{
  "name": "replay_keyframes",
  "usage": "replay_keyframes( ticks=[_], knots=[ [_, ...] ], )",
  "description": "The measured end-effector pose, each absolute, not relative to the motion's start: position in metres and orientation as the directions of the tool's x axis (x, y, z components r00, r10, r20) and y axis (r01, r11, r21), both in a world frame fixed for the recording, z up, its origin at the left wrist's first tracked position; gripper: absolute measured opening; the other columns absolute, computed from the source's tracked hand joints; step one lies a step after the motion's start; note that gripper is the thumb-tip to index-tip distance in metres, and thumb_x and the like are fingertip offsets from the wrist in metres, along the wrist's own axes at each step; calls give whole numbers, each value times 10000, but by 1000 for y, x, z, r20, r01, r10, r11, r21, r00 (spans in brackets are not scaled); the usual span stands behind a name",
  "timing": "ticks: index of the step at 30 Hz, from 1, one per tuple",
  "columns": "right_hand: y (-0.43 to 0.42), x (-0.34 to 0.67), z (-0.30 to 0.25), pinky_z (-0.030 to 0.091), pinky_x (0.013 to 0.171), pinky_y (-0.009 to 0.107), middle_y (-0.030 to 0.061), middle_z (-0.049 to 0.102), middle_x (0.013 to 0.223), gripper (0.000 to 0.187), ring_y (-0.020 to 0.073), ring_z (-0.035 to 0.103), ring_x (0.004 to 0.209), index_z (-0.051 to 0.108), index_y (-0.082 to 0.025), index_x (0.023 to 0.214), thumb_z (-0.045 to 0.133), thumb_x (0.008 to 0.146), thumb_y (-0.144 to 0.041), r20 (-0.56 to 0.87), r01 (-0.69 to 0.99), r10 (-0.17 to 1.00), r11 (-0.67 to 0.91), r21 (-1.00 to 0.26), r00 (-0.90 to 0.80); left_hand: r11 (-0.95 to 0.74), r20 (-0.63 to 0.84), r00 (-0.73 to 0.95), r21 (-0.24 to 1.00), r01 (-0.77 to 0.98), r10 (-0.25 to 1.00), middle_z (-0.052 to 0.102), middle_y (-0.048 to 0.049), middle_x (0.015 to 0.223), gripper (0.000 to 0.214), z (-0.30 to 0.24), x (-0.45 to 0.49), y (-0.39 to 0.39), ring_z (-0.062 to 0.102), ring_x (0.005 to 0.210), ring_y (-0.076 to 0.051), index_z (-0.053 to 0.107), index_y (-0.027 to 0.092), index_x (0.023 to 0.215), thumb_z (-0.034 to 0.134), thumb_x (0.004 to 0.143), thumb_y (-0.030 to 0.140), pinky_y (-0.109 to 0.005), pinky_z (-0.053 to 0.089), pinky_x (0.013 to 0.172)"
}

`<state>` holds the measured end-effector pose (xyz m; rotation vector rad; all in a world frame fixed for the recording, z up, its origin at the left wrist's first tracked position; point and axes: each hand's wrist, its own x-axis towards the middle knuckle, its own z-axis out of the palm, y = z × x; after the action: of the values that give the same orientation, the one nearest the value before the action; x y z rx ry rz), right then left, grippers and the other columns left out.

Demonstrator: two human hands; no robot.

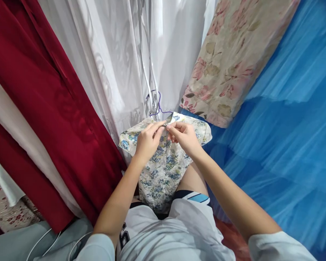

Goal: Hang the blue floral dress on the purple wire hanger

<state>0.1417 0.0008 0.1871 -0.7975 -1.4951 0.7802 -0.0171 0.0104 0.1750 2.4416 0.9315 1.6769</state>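
"What's the flowered shirt [157,174] hanging on?"

"A purple hanger [159,105]. The shoulders spread to either side below its hook, and the body drops beneath."

"And what holds the hanger?"

"White straps [151,72] run down to the hook. I can't tell whether they bear it."

"Anything lower down?"

"At the lower left there's a grey cloth [13,243], with thin white loops [38,240] lying across it."
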Motion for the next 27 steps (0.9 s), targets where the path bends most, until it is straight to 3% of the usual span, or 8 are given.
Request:
replay_keyframes(
  ticks=[4, 7, 11, 16, 21, 24, 27],
  knots=[
    [12, 142, 173, 382, 508, 251, 16, 627, 577, 258, 127, 525, 492, 560, -182, 732, 600, 868, -397, 628, 278, 778, 603, -748, 3, -848, 877, 285, 216, 483, 386, 684, -47, 872, 218, 195, -7, 32, 625, 841, -167, 673, 188, 894, 492, 979, 275, -279, 470, 785],
    [20, 142, 153, 374, 527, 261, 8, 602, 574, 202, 141, 528, 519, 551, -190, 721, 578, 864, -331, 654, 442, 756, 577, -687, 28, -817, 922, 137, 243, 523, 362, 690, -43, 859, 232, 197, -21, 48, 636, 823, -160, 672, 186, 901, 484, 980, 295, -268, 475, 780],
    [15, 141, 131, 348, 510, 256, -5, 550, 557, 229, 134, 493, 512, 524, -194, 658, 580, 841, -319, 562, 411, 825, 532, -741, -56, -736, 880, -251, 475, 482, 403, 689, -38, 819, 265, 184, -81, 90, 656, 768, -156, 673, 167, 907, 502, 956, 363, -258, 496, 755],
    [-3, 129, 125, 323, 492, 241, -31, 495, 530, 245, 115, 451, 493, 482, -198, 628, 581, 825, -306, 482, 269, 867, 498, -825, -128, -522, 546, -596, 820, 235, 589, 675, -53, 805, 326, 120, -145, 126, 648, 768, -168, 646, 139, 884, 471, 914, 413, -257, 502, 712],
    [-1, 141, 111, 301, 490, 240, -35, 488, 510, 282, 109, 422, 481, 488, -195, 610, 591, 826, -344, 434, 168, 900, 435, -885, -46, -405, 425, -423, 903, 142, 800, 673, -64, 687, 355, 45, -122, 100, 638, 648, -190, 649, 129, 767, 566, 827, 469, -298, 510, 652],
    [2, 177, 79, 303, 496, 249, -32, 483, 537, 278, 117, 412, 496, 525, -195, 631, 614, 812, -386, 402, 72, 886, 397, -915, 231, -382, 393, -241, 920, 93, 887, 709, -84, 756, 379, 27, -87, 76, 672, 717, -202, 676, 129, 796, 573, 838, 491, -316, 535, 712],
    [-6, 211, 38, 304, 480, 260, -18, 490, 605, 247, 133, 402, 509, 556, -205, 715, 611, 807, -428, 257, -55, 792, 343, -938, 554, -398, 399, -69, 917, 21, 914, 727, -89, 900, 389, 38, -53, 52, 683, 885, -210, 688, 147, 866, 557, 873, 514, -324, 536, 830]
  ],
)
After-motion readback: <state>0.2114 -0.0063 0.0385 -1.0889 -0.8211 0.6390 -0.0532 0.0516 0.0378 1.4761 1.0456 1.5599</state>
